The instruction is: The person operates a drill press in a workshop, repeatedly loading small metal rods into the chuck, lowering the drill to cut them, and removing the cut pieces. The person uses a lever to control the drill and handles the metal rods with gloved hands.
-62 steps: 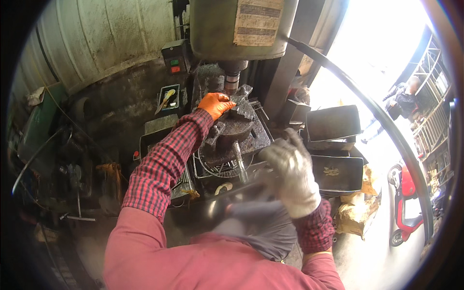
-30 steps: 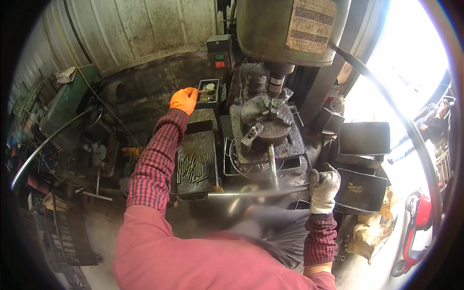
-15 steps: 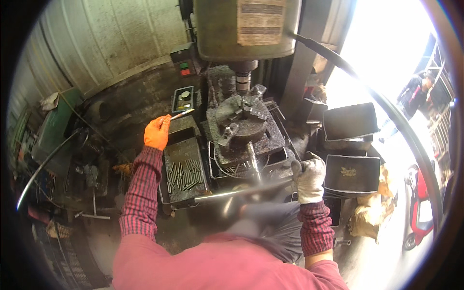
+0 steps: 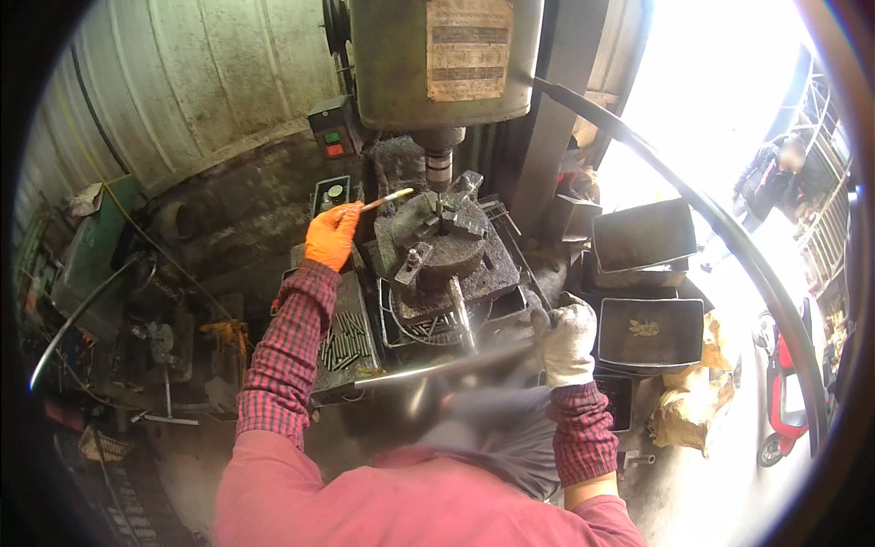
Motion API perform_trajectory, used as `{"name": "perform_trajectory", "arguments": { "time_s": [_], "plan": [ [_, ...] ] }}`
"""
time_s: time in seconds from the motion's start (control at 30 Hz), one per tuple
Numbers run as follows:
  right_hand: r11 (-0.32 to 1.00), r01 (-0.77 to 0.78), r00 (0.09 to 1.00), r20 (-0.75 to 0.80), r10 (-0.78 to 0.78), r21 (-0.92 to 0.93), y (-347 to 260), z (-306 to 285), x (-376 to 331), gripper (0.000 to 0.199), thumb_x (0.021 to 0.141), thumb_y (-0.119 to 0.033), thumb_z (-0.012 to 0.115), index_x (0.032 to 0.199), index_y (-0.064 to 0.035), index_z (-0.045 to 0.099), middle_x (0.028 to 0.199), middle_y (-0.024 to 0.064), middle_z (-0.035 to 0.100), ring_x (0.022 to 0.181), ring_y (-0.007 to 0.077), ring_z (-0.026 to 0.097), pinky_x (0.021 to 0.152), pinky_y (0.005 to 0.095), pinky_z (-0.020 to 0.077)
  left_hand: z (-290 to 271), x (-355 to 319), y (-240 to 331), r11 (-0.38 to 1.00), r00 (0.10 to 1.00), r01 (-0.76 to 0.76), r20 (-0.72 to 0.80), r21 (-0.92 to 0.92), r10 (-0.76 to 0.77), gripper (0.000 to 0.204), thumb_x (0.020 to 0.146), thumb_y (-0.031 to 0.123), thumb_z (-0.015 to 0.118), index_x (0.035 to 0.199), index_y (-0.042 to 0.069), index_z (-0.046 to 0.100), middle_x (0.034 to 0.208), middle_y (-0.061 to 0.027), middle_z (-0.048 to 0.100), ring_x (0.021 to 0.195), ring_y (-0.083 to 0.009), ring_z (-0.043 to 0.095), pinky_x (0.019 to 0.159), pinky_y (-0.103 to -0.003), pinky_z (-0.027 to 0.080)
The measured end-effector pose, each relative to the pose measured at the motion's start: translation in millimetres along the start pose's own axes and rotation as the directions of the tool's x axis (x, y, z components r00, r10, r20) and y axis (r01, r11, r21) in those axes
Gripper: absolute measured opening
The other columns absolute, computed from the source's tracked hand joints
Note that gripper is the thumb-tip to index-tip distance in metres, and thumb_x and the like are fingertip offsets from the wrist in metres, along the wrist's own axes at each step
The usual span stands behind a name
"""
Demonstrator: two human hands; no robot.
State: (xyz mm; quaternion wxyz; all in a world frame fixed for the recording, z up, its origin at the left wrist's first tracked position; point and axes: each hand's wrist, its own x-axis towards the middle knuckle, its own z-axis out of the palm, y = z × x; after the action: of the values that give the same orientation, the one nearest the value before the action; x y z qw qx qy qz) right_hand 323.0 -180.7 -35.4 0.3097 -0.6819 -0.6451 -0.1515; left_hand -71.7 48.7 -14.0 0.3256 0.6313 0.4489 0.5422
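Note:
My left hand, in an orange glove, pinches a slim brush with a pale tip pointing right. The tip is beside a jawed chuck on the drill press table, just below the drill spindle. In a whitish work glove, my right hand is closed around the right end of a long metal bar. Part of that bar is blurred, and the grip partly hides its end. Below my left forearm, short metal rods lie in a tray, which the sleeve partly covers.
The press head hangs over the chuck. A switch box with green and red buttons stands behind my left hand. Dark bins are stacked at right, near a thick hose. Another person is at the far right.
My left hand has moved right and forward with the brush, bringing its tip beside the chuck. My right hand keeps its grip on the bar. The whole view has shifted slightly.

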Motion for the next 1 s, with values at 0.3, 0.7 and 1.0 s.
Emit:
{"name": "perform_trajectory", "arguments": {
  "time_s": [0.3, 0.7, 1.0],
  "plan": [
    [0.999, 0.048, 0.995, -0.085, -0.046, 0.015, 5.9, 14.1, 2.0, 0.044, 0.085, -0.033, 0.077, 0.056, -0.0031, 0.065, 0.063, 0.0203, 0.062, 0.08, 0.0415, 0.066, 0.094, 0.0513, 0.0505, -66.3, 57.8, -116.1, 0.882, 0.961, 0.157, -0.275, 0.444, -0.032, 0.042, 0.105, 0.037, 0.059, 0.131, 0.006, 0.071, 0.121, -0.0175, 0.075, 0.115, -0.0314, 0.071, 0.1, -0.038, 0.052],
    [0.48, -0.3, 0.942, 0.177, 0.285, 0.825, -0.9, -47.5, 25.3, 0.023, 0.093, -0.024, 0.074, 0.104, -0.0037, 0.074, 0.092, 0.0089, 0.077, 0.086, 0.0209, 0.072, 0.084, 0.038, 0.0553, -69.0, 31.1, -93.0, 0.586, 0.853, 0.521, -0.348, 0.62, -0.389, 0.096, 0.094, 0.061, 0.064, 0.165, 0.009, 0.026, 0.14, -0.0306, 0.061, 0.132, -0.0444, 0.059, 0.111, -0.047, 0.046],
    [-0.529, -0.53, 0.846, -0.46, -0.27, -0.663, -0.2, -320.6, 8.5, 0.095, 0.087, -0.044, 0.078, 0.153, 0.0083, 0.033, 0.151, 0.0224, 0.046, 0.143, 0.0303, 0.042, 0.12, 0.0378, 0.0371, -101.8, -112.0, -141.2, 0.839, 0.83, 0.427, -0.516, 0.339, -0.214, 0.08, 0.098, 0.05, 0.07, 0.154, -0.001, 0.046, 0.091, -0.0104, 0.072, 0.088, -0.0242, 0.069, 0.085, -0.04, 0.055]
  ]
}}
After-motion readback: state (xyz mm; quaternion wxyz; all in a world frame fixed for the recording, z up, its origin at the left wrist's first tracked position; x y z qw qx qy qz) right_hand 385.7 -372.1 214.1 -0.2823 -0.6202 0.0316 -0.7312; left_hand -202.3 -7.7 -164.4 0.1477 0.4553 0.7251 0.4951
